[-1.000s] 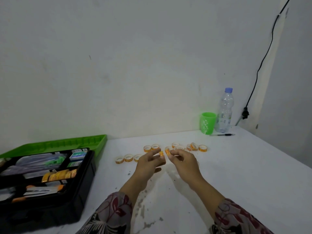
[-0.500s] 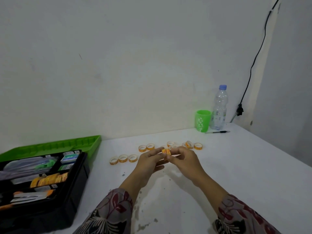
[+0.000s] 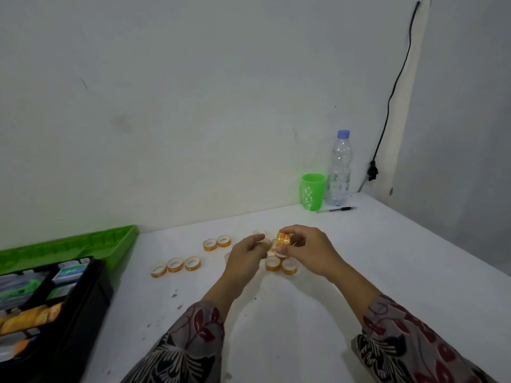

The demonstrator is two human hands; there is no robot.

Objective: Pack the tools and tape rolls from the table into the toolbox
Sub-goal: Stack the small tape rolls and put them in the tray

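Observation:
Small orange tape rolls lie scattered on the white table [image 3: 359, 272]: three in a row [image 3: 175, 265], two further back [image 3: 217, 242], two [image 3: 280, 264] under my hands. My right hand [image 3: 309, 251] pinches a short stack of tape rolls [image 3: 283, 239] between thumb and fingers, lifted above the table. My left hand [image 3: 243, 258] is just left of it, fingers curled towards the stack; whether it holds a roll is hidden. The open black toolbox [image 3: 83, 308] with a green lid [image 3: 69, 244] sits at the left, holding tools and a row of orange rolls [image 3: 30, 317].
A green cup [image 3: 313, 195], a clear water bottle [image 3: 339, 168] and a pen [image 3: 341, 209] stand at the back right by the wall. A black cable [image 3: 392, 95] hangs down the wall corner. The table's right edge runs diagonally.
The two rolls, held one in each hand a second ago, came together; now the stack sits in my right hand, raised slightly. The camera view shifted a little to the right.

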